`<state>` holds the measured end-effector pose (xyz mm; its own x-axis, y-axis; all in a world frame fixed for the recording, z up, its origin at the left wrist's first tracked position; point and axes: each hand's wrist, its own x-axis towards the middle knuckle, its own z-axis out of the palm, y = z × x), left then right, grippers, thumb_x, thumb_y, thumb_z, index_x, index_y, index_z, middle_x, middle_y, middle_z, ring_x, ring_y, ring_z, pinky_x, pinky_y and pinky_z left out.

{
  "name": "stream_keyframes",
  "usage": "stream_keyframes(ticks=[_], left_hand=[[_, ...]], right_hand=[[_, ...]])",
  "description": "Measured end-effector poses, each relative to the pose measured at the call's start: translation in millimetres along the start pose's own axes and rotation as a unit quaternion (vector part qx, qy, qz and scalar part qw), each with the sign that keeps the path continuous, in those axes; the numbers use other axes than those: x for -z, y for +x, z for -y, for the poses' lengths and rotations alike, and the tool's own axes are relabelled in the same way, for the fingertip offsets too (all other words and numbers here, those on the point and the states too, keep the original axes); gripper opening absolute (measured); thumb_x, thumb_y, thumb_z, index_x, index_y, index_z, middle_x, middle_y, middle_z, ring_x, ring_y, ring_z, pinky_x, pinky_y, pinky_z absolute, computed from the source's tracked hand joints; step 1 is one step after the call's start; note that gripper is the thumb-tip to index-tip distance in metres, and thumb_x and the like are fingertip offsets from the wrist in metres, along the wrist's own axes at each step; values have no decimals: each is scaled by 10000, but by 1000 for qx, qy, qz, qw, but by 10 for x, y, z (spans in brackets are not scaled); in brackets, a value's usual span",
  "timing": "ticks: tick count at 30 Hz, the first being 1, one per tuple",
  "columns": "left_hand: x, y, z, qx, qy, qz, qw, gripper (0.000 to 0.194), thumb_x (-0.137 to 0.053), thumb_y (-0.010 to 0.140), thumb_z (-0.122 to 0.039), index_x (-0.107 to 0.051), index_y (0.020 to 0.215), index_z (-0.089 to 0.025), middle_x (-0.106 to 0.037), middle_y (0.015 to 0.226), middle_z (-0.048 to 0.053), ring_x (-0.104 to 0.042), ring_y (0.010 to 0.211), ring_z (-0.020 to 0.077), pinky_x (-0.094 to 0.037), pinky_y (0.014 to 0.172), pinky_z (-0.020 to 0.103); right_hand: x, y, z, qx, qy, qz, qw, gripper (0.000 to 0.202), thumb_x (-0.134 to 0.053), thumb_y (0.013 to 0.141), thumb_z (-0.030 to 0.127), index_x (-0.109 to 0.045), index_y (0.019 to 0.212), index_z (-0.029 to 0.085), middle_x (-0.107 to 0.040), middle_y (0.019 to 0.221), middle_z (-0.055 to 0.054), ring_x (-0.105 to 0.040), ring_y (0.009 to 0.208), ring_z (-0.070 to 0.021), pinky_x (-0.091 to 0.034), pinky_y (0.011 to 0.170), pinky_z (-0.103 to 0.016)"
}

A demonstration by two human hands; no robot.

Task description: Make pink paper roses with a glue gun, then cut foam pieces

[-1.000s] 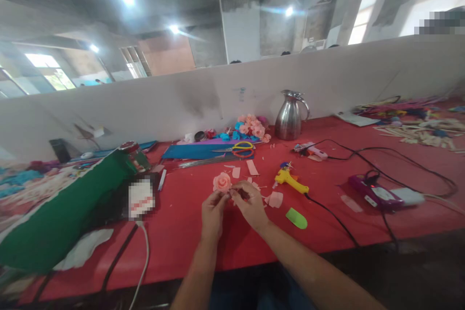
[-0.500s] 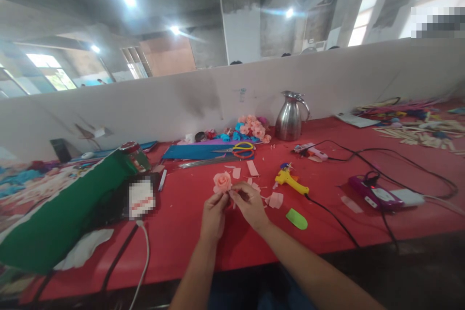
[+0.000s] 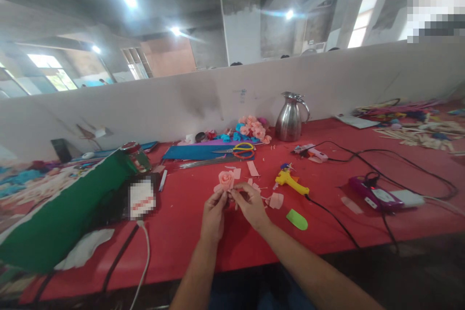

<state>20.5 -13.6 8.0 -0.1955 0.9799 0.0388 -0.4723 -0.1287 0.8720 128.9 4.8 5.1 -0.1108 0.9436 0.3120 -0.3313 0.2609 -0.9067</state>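
A pink paper flower (image 3: 226,180) is held upright over the red table (image 3: 174,232), its petals curled round the centre. My left hand (image 3: 214,213) pinches it low on its left side. The fingers of my right hand (image 3: 250,203) close on its base from the right, fingertips near those of the left. What lies between the fingertips is too small to make out. Pink paper pieces (image 3: 253,168) lie just behind and to the right of the hands.
Scissors (image 3: 238,149) lie on blue sheets behind the hands, near a heap of pink flowers (image 3: 254,128) and a steel jug (image 3: 289,116). To the right are a yellow glue gun (image 3: 292,181), a green piece (image 3: 297,219) and a purple power strip (image 3: 376,193). A green box (image 3: 69,208) stands left.
The flower has shifted slightly to the right and tilted, with a petal now showing at its left. Both hands keep their hold, with small finger movements.
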Motion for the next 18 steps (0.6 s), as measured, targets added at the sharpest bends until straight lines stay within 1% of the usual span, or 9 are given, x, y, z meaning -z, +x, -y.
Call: stream_keyframes(ticks=[2,5,8,10,12,14,16,17,18], left_hand=[[3,-3,1,-1,2,2,1000,192,-790,616,-285,-722,727,-144,-675,667,18,-569,579,82,-451,566,178],[-12,-11,-19,-5,1,11,1000,184,-780,630,-284,-719,733,-144,-657,658,10,-545,552,74,-447,546,180],[-31,-14,-45,-9,-5,5,1000,191,-795,606,-266,-714,719,-135,-644,661,6,-522,544,59,-441,543,169],[-36,-14,-53,-5,-13,-10,1000,195,-806,587,-254,-706,701,-132,-638,665,2,-517,547,50,-439,554,157],[-37,-12,-54,7,-23,-32,999,217,-821,560,-253,-696,690,-131,-636,662,0,-518,540,47,-427,532,148],[-34,-9,-52,19,-28,-49,998,257,-832,535,-265,-695,706,-130,-644,672,7,-529,530,54,-399,478,145],[-27,-4,-50,27,-32,-55,998,287,-836,527,-276,-698,733,-130,-652,685,15,-545,526,66,-369,434,145],[-22,-1,-50,30,-34,-54,998,288,-833,532,-275,-699,743,-131,-654,691,17,-552,529,69,-369,431,145],[-17,3,-50,32,-35,-53,997,282,-829,541,-271,-701,751,-132,-655,696,16,-554,531,68,-379,441,146]], right_hand=[[0,2,-14,-5,4,4,1000,180,-621,782,366,-599,830,194,-623,748,-19,-615,610,-155,-463,467,-236],[-13,-1,-18,8,-18,13,1000,184,-599,801,375,-613,840,195,-622,748,-13,-582,555,-130,-471,492,-243],[9,-19,40,28,-81,18,996,210,-560,830,388,-626,880,196,-629,773,-14,-548,512,-111,-459,500,-242],[121,-21,113,36,-135,5,990,245,-511,858,408,-625,906,196,-627,731,-6,-543,508,-114,-455,519,-243],[362,3,202,47,-197,-35,979,298,-460,877,441,-623,912,194,-620,676,-4,-558,542,-133,-452,546,-247],[711,60,296,54,-280,-95,954,351,-432,877,474,-629,914,186,-651,731,-35,-596,643,-165,-454,595,-263],[1076,127,383,56,-394,-146,906,388,-418,867,497,-644,857,182,-664,740,-63,-591,673,-192,-441,642,-298],[1224,153,420,57,-442,-158,881,406,-403,866,500,-648,811,180,-669,747,-84,-591,705,-210,-436,673,-319],[1329,170,448,52,-469,-173,864,409,-398,863,495,-648,790,179,-675,757,-100,-592,721,-223,-433,687,-335]])
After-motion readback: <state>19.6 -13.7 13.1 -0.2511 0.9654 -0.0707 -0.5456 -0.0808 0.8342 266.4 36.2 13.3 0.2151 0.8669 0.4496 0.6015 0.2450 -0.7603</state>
